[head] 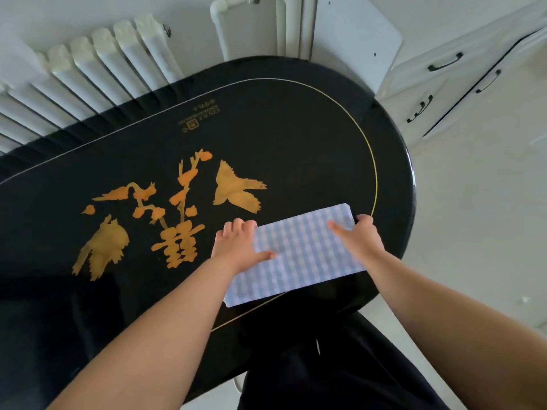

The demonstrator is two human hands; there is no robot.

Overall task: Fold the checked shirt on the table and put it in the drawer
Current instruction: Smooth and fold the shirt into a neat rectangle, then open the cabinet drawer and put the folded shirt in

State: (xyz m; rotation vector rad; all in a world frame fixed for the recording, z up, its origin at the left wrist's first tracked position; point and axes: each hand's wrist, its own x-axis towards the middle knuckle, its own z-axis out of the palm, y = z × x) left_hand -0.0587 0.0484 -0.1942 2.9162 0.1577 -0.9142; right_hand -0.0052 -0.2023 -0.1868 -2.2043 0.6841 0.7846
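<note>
1. Head view, far left: a white ribbed radiator (88, 72) runs along the wall behind the table, with a white pipe (220, 22) rising beside it.
2. A black oval table (296, 137) fills the middle, glossy, with a thin gold line near its rim and gold-and-orange birds, blossoms and a character (177, 244) painted on the top.
3. The left hand (236, 247) lies at the left edge of the checked shirt (299, 255). Its thumb rests flat on top of the cloth, and the fingers curl down at the shirt's edge against the tabletop. Whether the fingertips go under the fabric cannot be told.
4. The checked shirt, pale blue and white, is folded into a flat, long rectangle. It lies on the near right part of the table, slanting from near-left to far-right, partly across the gold line.
5. The right hand (359, 239) holds the shirt's right end: the thumb lies stretched on top of the cloth, and the fingers bend round the far right edge, their tips out of sight.
6. Dark clothing (340, 365) of the person shows below the table's near edge.
7. Far right: a white cabinet (461, 84) with dark handles (445, 63) stands beyond the table, its drawers closed, well apart from the shirt.
</note>
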